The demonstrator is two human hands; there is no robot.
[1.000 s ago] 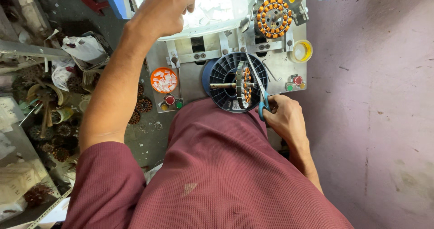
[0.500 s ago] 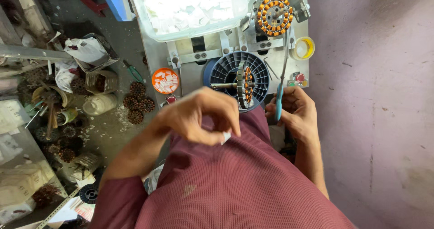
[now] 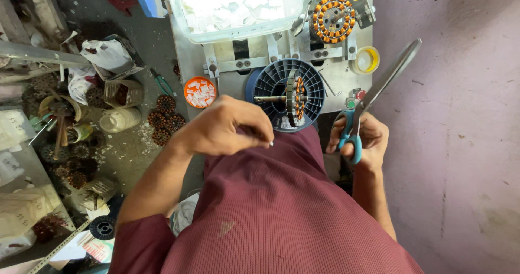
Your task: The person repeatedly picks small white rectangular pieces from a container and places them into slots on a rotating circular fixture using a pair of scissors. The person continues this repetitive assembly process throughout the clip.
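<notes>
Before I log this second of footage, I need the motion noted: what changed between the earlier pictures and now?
The left hand came down from the clear tub of white slips to the chest, now pinching a small white piece. The right hand swung the blue-handled scissors up from pointing at the dark spool to aiming up and right. The spool, orange wound stator and yellow tape roll stayed put.

Glossy metal scissors (image 3: pixel 379 92) with smooth plastic handles; ribbed matt cloth shirt (image 3: pixel 281 214).
</notes>
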